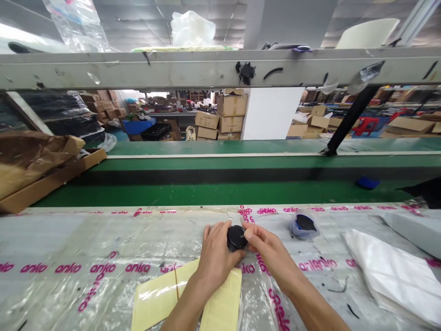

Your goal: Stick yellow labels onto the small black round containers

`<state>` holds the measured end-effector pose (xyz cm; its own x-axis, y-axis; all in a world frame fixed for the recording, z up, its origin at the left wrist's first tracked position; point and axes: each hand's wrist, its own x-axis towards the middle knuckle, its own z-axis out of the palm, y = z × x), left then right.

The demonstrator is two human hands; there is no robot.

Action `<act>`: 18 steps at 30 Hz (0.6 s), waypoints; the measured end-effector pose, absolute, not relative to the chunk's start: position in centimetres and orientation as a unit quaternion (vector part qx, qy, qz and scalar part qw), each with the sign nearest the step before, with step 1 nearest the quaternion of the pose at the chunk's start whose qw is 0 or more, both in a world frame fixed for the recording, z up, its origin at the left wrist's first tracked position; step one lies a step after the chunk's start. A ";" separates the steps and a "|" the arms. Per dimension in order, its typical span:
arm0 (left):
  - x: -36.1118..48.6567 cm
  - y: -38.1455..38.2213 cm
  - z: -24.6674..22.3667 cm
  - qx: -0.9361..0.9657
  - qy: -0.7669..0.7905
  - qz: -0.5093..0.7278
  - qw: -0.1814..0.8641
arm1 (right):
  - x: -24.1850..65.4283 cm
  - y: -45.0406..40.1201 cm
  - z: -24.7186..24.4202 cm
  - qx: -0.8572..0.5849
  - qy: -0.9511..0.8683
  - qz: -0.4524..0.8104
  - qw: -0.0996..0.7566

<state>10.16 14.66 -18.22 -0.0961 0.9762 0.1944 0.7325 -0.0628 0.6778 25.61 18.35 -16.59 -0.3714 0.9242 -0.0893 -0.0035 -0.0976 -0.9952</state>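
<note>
Single head-worn view from the near side of the counter [86,239], facing forward and down. Close range; far edge crosses below mid-frame.

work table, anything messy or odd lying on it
Yes: a curled black strip and a short black strip lie loose on the plastic cover, at the picture's lower right. They look like stray scraps against the pale surface.

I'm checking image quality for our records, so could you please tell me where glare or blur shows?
Head view: glare streaks the printed plastic sheeting and the yellow sheet; head view, background: the cardboard boxes look soft; head view, foreground: left hand, right hand and round black piece look clearer.
</note>
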 end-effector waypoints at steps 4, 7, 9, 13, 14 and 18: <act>10.2 14.8 -18.2 0.643 0.651 0.353 0.195 | 25.6 18.4 -16.6 -0.420 -0.552 0.625 0.357; 10.2 14.8 -18.3 0.638 0.648 0.364 0.199 | 25.5 18.6 -16.5 -0.423 -0.561 0.619 0.352; 10.2 14.8 -18.4 0.634 0.650 0.369 0.199 | 25.4 18.6 -16.5 -0.424 -0.573 0.610 0.347; 10.3 14.7 -18.4 0.625 0.655 0.377 0.195 | 25.4 18.6 -16.5 -0.427 -0.595 0.589 0.341; 10.3 14.7 -18.3 0.624 0.656 0.379 0.194 | 25.5 18.5 -16.5 -0.426 -0.599 0.586 0.340; 10.4 14.4 -18.1 0.622 0.653 0.384 0.200 | 25.5 18.3 -16.7 -0.420 -0.615 0.576 0.338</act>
<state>10.41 14.42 -18.14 -0.1471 0.9652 0.2161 0.6579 -0.0677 0.7501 25.53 18.25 -16.71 -0.4192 0.9053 -0.0686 0.1277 -0.0160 -0.9917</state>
